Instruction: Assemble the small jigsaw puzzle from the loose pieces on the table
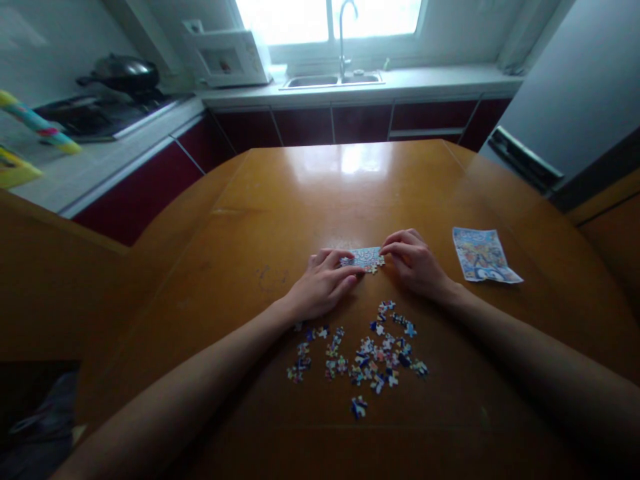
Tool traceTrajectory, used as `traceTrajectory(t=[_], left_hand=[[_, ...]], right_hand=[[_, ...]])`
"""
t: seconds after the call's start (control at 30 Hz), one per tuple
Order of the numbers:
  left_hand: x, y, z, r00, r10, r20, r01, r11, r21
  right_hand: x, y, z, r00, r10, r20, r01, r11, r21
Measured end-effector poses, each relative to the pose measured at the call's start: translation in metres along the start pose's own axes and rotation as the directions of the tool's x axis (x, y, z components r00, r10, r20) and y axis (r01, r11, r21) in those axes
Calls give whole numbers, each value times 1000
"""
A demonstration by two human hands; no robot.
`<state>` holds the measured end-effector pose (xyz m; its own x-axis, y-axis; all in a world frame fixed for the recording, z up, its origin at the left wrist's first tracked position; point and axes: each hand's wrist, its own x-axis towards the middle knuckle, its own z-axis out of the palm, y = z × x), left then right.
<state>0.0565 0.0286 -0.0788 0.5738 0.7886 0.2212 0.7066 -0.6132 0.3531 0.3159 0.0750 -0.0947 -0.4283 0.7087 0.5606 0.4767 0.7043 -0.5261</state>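
Note:
A joined section of jigsaw puzzle (369,257), pale blue with a ragged lower and right edge, lies flat on the wooden table. My left hand (327,279) rests over its left end, thumb along the lower side and index finger along the upper, bracing it between them. At the upper right corner, the thumb and index finger of my right hand (411,261) are pinched together on the puzzle's edge. Whether a separate piece sits between those fingertips is too small to tell. Nearer me, loose jigsaw pieces (380,357) are scattered in a heap and small clusters.
A creased picture sheet (483,257) lies right of my right hand. The wooden table (300,200) has rounded sides. Beyond it are a counter with a sink (313,81), a stove with a black pan (123,72) at left, and a grey fridge-like cabinet (560,87) at right.

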Motion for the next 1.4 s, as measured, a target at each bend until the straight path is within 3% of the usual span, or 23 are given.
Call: traceTrajectory(t=[0.3, 0.43, 0.57, 0.77, 0.97, 1.03, 1.2, 1.4], left_hand=[[0, -1, 0, 1000, -5, 5, 6, 1000, -26], [0, -1, -1, 1000, -21, -21, 19, 998, -63], [2, -2, -2, 987, -89, -131, 63, 980, -191], [5, -8, -1, 928, -275, -252, 171, 914, -368], [6, -7, -2, 915, -313, -254, 196, 897, -397], [6, -7, -3, 914, -315, -255, 198, 896, -397], [6, -7, -3, 916, -313, -253, 191, 891, -412], [6, -9, -2, 914, -319, -249, 197, 887, -417]], right_hand=[[-1, -3, 1, 980, -74, 186, 78, 997, -16], [0, -1, 1, 997, -26, 77, 25, 1000, 15], [0, 3, 1, 998, 50, -39, -50, 999, 19], [0, 3, 2, 999, 15, 30, -16, 999, 41], [-1, 0, 1, 980, -69, 189, 65, 997, 29], [-1, 0, 1, 983, -58, 174, 52, 998, 37], [-1, 5, 2, 999, 34, 11, -35, 998, 59], [-1, 4, 3, 999, 10, 49, -14, 997, 71]])
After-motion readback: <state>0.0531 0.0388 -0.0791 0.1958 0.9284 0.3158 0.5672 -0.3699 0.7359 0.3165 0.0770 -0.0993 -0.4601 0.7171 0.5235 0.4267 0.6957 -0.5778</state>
